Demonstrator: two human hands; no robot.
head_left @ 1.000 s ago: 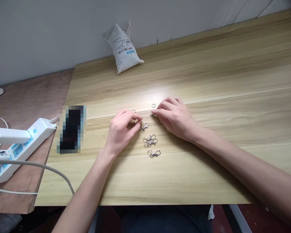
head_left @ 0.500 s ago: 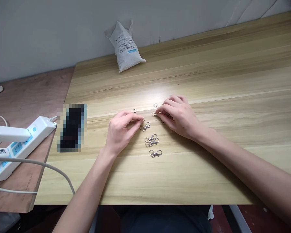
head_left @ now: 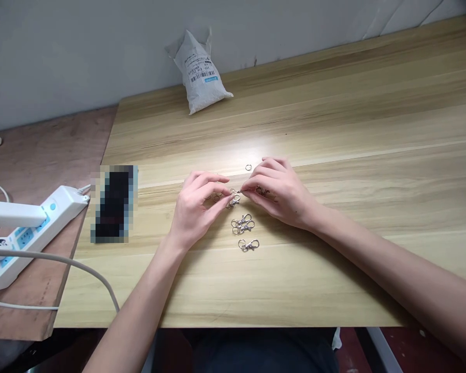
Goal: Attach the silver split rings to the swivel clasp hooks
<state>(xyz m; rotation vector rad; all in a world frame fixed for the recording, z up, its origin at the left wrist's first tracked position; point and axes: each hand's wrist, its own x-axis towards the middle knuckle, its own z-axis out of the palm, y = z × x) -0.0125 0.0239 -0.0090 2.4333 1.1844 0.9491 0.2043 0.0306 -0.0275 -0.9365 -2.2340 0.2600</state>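
My left hand pinches a small metal ring between thumb and forefinger. Facing it, my right hand is closed on a thin silver lobster clasp, mostly hidden by the fingertips. The ring and clasp meet in the gap between both hands; whether they are linked I cannot tell. Just below the fingertips lies a clasp with a ring. Nearer me are a pair of ringed clasps and a single one. More metal pieces show under my right palm, and loose rings under my left.
One loose ring lies beyond my hands on the wooden table. A white plastic parcel leans by the wall. To the left are a blurred-out dark phone-like object, a white power strip and a grey cable.
My right hand has moved left with the clasp, bringing it up to the ring at my left fingertips. My left hand has shifted slightly right.
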